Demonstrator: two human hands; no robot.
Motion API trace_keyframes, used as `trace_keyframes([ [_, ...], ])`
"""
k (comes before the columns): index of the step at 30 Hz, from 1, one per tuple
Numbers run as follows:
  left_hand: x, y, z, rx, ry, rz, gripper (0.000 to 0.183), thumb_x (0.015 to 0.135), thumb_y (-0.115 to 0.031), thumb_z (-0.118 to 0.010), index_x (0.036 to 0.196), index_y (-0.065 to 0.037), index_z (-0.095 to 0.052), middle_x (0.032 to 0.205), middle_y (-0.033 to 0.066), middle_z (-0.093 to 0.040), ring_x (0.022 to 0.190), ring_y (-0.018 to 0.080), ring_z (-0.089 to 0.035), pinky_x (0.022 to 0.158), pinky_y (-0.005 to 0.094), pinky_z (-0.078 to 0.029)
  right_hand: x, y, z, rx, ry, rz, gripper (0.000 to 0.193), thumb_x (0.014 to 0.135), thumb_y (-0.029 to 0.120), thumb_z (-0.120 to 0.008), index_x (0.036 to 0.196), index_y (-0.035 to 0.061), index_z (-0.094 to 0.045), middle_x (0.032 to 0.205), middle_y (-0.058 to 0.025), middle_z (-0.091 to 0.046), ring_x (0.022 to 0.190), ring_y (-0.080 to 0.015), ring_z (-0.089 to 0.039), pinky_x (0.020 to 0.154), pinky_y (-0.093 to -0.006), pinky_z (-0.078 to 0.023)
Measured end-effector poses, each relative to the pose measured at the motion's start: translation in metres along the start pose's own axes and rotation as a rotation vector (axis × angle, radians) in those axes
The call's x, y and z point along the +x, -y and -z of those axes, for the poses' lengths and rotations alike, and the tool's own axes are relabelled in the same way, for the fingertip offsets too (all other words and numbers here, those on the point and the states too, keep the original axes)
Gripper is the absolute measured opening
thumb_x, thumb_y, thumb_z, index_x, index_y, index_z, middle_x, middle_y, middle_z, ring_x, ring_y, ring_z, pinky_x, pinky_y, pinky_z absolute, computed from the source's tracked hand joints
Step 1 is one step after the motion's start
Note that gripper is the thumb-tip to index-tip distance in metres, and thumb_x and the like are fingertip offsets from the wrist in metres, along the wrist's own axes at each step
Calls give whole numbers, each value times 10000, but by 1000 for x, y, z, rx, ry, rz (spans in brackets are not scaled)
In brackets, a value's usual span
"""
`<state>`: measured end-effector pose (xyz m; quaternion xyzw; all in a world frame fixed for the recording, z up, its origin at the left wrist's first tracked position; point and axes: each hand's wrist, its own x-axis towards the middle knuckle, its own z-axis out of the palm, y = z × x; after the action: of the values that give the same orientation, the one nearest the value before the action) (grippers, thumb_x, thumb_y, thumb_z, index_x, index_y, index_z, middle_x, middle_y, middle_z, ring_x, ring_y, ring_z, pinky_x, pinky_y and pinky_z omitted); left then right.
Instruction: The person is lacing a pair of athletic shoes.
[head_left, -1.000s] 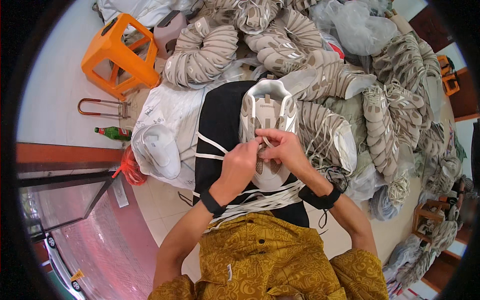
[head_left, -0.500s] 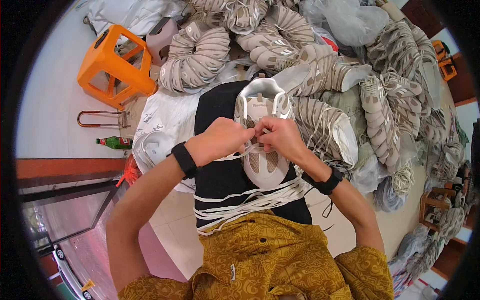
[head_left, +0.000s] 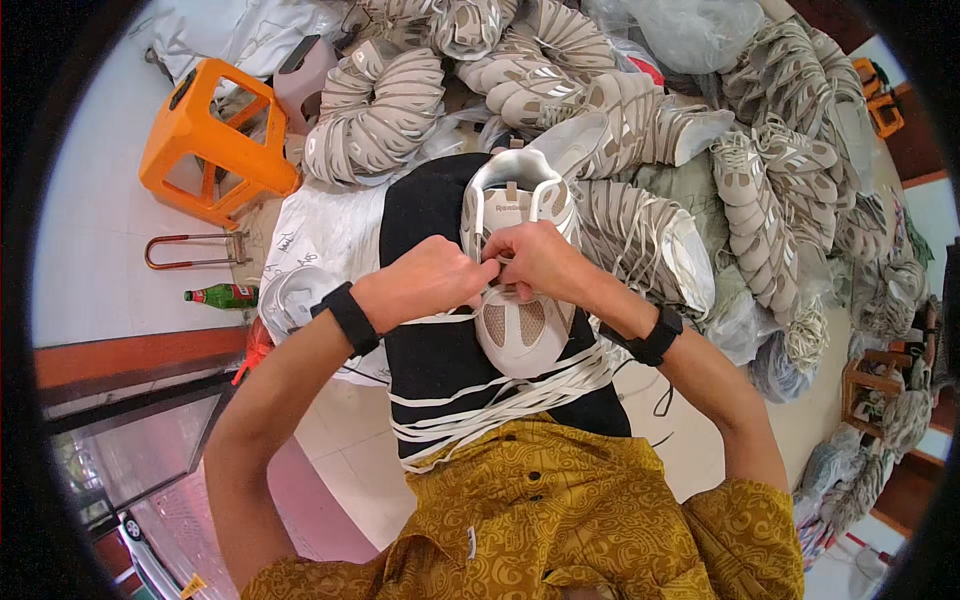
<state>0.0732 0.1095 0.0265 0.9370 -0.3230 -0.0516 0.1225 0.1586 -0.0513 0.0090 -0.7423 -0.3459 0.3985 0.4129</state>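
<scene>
The pale shoe lay on the black cloth spread over the person's lap, its long axis running straight away from the body — the rounded toe toward the near edge of the cloth, the open collar toward the far edge, where heaps of matching shoes were piled. Both hands met over the lacing zone at the middle of the shoe, so the work sat directly under the grip rather than off to either side. The left hand came in from the left edge of the cloth, its grip clenched with the fingertips pinched on what looked like a white lace. The right hand came from the right, also clenched and touching the left at the fingertips; what it pinched could not be told. Neither hand was nearer — the 2 met at the shoe's midline. Loose white laces lay bundled across the near edge of the cloth.
</scene>
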Motion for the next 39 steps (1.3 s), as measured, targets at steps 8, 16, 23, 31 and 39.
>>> trace_keyframes([
  [8,-3,-8,-17,11,-123,132,177,706,-181,-605,723,-37,-505,498,102,-525,493,251,-577,441,332,-441,5,0,1,-67,88,-69,219,622,-24,-583,833,2,-633,627,-82,-607,439,-123,-550,447,-273,-447],
  [16,-4,-13,-20,109,-129,122,95,713,-120,-561,741,-30,-542,546,84,-551,523,224,-583,453,325,-451,9,1,-7,-650,33,289,98,653,95,-595,690,17,-549,654,-179,-586,682,-361,-581,613,-421,-458],
  [23,-7,-19,-25,135,-209,142,183,688,-174,-625,765,-47,-518,547,53,-495,546,204,-541,483,314,-445,22,4,5,-304,250,28,175,579,39,-635,743,-16,-612,597,-124,-590,503,-226,-584,473,-334,-452],
  [31,-5,-35,-33,7,-350,339,157,720,-157,-612,771,-43,-518,579,93,-538,576,244,-562,502,338,-452,3,7,5,-35,-63,58,179,591,-35,-584,754,10,-640,577,-47,-572,444,-106,-499,422,-257,-413],
  [39,25,-53,-29,-274,-333,759,109,765,-143,-585,739,-39,-608,646,166,-582,622,311,-593,546,388,-454,-26,-8,14,-120,-244,378,126,674,40,-605,795,23,-635,690,-36,-585,658,-99,-549,604,-259,-451],
])
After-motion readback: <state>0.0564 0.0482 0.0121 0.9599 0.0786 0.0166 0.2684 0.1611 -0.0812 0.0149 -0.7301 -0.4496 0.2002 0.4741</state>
